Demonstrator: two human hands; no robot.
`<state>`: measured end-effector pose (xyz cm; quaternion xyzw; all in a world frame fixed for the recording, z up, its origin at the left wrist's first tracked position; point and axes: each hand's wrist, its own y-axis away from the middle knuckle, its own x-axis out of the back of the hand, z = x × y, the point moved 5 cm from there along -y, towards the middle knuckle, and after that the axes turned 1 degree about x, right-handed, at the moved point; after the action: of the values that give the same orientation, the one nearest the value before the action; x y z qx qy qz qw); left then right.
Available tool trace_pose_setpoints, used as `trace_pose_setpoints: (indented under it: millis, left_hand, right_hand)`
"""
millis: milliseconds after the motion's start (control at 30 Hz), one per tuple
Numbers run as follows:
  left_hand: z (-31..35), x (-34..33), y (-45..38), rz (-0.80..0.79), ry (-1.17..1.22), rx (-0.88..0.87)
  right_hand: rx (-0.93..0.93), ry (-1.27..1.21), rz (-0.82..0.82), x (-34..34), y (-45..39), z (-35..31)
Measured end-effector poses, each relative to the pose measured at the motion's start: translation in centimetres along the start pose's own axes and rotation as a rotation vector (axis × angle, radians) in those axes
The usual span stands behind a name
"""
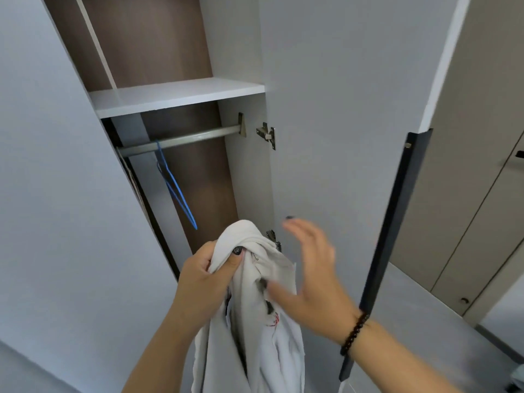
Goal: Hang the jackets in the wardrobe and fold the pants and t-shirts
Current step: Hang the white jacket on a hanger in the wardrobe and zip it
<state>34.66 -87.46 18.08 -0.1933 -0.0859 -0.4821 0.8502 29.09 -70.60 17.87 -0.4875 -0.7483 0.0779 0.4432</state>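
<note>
A pale grey-white jacket (255,330) hangs bunched in front of the open wardrobe. My left hand (207,275) grips its top, fingers curled round the fabric. My right hand (312,276) is beside the jacket with fingers spread and straight, blurred, its thumb near the cloth; it holds nothing. Inside the wardrobe a blue hanger (175,184) hangs from the metal rail (181,140), above and left of the jacket.
A white shelf (175,96) sits above the rail. The open grey wardrobe door (340,123) with a dark edge handle (397,211) stands to the right, its hinges (268,134) close to the jacket. Beige cupboard doors (467,194) lie further right.
</note>
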Motion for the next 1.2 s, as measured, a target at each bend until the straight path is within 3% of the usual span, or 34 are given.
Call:
trace_pose_setpoints:
  millis: [33, 100, 233, 367, 467, 533, 600, 733, 833, 900, 1200]
  left_hand:
    - [-0.2, 0.7, -0.7, 0.009, -0.028, -0.019]
    - [-0.6, 1.9, -2.0, 0.011, -0.070, -0.060]
    - [-2.0, 3.3, -4.8, -0.109, -0.136, -0.130]
    - [-4.1, 5.2, -8.3, -0.252, -0.275, -0.247]
    - [-5.4, 7.4, -11.3, -0.442, -0.384, -0.266]
    - [-6.6, 8.9, -13.2, -0.567, -0.597, -0.266]
    - [-8.0, 10.2, -14.9, -0.619, -0.963, -0.330]
    - [-11.0, 12.3, -18.4, -0.559, -1.713, -0.453]
    - [-13.0, 12.7, -20.5, -0.527, -2.049, -0.518]
    - [-13.7, 12.4, -21.2, -0.514, -2.147, -0.520]
    - [-15.6, 11.3, -19.0, -0.465, -2.166, -0.516]
  right_hand:
    - [-0.065, -0.053, -0.151, -2.6, -0.2, 0.2]
    - [-0.160, -0.101, -0.265, -6.8, -0.7, 0.7]
    - [-0.203, -0.225, -0.132, -11.5, -3.4, 0.9]
    - [-0.227, -0.146, 0.197, -14.1, -5.5, 2.0]
    - [-0.355, -0.179, 0.241, -15.9, -7.0, 2.8]
    - [-0.416, -0.171, 0.249, -16.7, -7.5, 3.5]
    - [-0.453, -0.162, 0.265, -16.8, -7.9, 3.8]
    - [-0.463, -0.135, 0.283, -16.4, -8.7, 3.7]
    - [-0.460, -0.078, 0.231, -16.4, -9.2, 3.6]
    - [-0.459, -0.062, 0.207, -16.5, -9.3, 3.7]
    - [-0.481, -0.112, 0.156, -14.0, -6.8, 4.4]
